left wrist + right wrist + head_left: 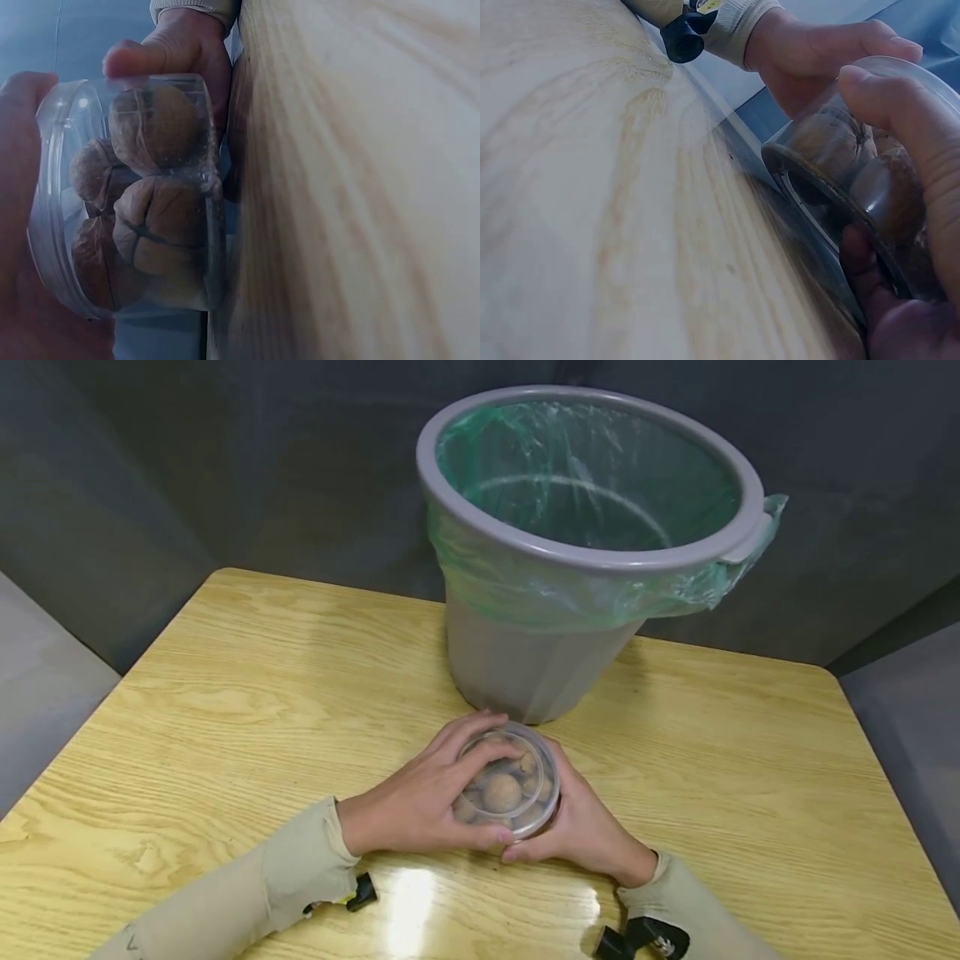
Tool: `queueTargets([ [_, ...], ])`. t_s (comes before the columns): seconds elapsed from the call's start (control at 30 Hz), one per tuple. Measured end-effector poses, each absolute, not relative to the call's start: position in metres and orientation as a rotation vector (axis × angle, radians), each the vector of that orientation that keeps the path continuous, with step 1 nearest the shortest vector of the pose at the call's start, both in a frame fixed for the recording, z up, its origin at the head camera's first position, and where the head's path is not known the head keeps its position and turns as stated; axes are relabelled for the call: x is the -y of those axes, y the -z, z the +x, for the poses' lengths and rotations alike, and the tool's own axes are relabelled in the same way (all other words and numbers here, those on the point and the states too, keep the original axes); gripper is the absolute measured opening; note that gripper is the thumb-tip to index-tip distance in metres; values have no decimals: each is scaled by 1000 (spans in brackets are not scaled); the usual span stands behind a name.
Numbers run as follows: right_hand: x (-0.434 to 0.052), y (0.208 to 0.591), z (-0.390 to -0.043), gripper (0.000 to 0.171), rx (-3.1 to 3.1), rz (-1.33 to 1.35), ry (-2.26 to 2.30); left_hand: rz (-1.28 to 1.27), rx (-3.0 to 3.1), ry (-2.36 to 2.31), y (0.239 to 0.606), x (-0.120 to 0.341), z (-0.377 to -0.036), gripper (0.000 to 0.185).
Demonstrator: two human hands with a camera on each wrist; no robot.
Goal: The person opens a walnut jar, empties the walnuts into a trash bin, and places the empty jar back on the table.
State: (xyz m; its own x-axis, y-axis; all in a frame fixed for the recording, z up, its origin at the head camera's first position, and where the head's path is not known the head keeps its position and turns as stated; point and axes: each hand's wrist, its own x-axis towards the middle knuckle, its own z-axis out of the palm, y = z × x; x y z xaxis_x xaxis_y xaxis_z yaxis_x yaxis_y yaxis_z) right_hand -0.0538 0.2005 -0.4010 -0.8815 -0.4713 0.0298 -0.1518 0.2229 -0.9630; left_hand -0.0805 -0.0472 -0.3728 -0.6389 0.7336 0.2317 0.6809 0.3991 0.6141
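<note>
A round clear plastic tub (502, 792) with a clear lid holds several brown, rounded pieces (159, 229) with cracked surfaces, walnut-like in look. My left hand (431, 793) grips its lid end, thumb at the near rim and fingers curled over the far rim. From the right, my right hand (588, 818) holds the tub's side. In the right wrist view its thumb lies along the wall while a finger (862, 262) reaches under the base. The lid appears closed over the tub, which is held low, close over the wooden table (262, 693).
Just beyond the hands stands a large grey bin (517, 668), its green plastic liner (540, 593) folded over the rim. Dark panels (300, 468) rise behind the table. Small black devices (362, 892) are worn at both wrists.
</note>
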Motion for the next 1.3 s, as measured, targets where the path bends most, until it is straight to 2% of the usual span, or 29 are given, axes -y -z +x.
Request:
queueTargets([
  [1.3, -199, 401, -53, 129, -2309, -602, 1679, 1266, -2597, -991, 362, 48, -73, 79],
])
